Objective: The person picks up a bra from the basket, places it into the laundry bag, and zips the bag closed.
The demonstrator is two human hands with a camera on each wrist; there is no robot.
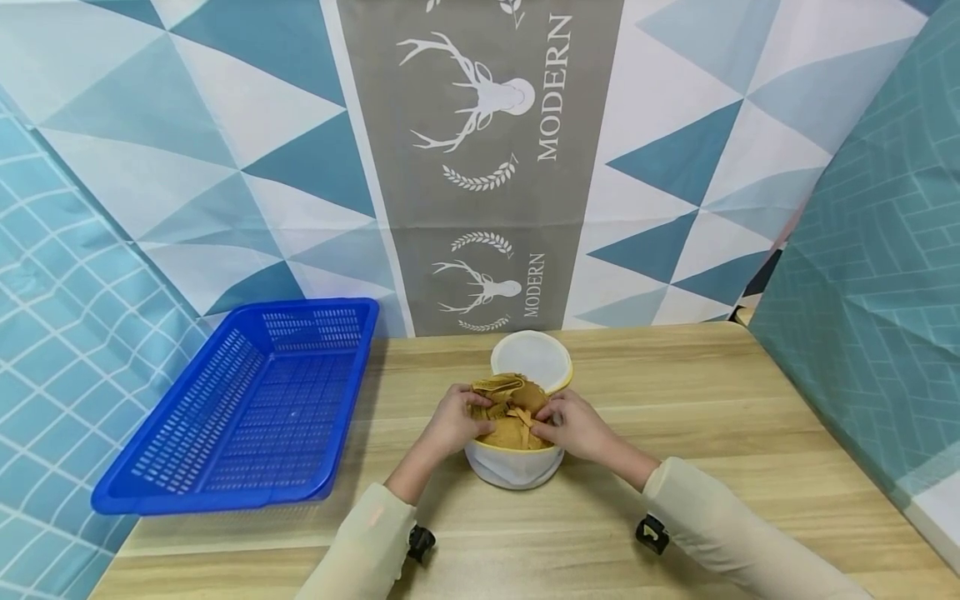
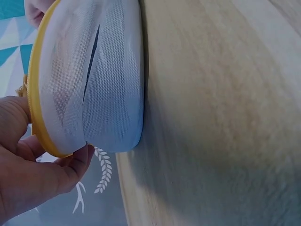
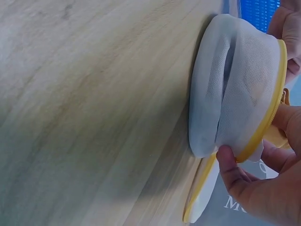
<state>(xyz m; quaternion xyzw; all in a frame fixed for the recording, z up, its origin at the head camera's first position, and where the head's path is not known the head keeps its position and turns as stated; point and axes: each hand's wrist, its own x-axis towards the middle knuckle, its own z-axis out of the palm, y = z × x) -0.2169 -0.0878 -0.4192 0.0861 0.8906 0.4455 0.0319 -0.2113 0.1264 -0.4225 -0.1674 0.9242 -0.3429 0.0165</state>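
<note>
A round white mesh laundry bag point(image 1: 514, 468) with a yellow zip rim stands on the table. Its round lid point(image 1: 531, 358) is flipped back behind it. Mustard-yellow garments point(image 1: 508, 432) with thin straps lie bunched inside, heaped above the rim. My left hand point(image 1: 453, 421) grips the bag's left side, thumb over the rim and fingers outside; the left wrist view shows these fingers point(image 2: 80, 162) curled against the mesh. At the right side my right hand point(image 1: 583, 427) holds the rim likewise, a fingertip point(image 3: 226, 155) on the outer mesh. Both thumbs touch or nearly touch the garments.
A blue plastic basket point(image 1: 348, 400) with slotted walls sits on the wooden table point(image 1: 675, 533) to the left. Patterned cloth hangs point(image 1: 487, 167) behind the table, with blue sheets at both sides. Small black devices point(image 1: 651, 533) are strapped to both wrists.
</note>
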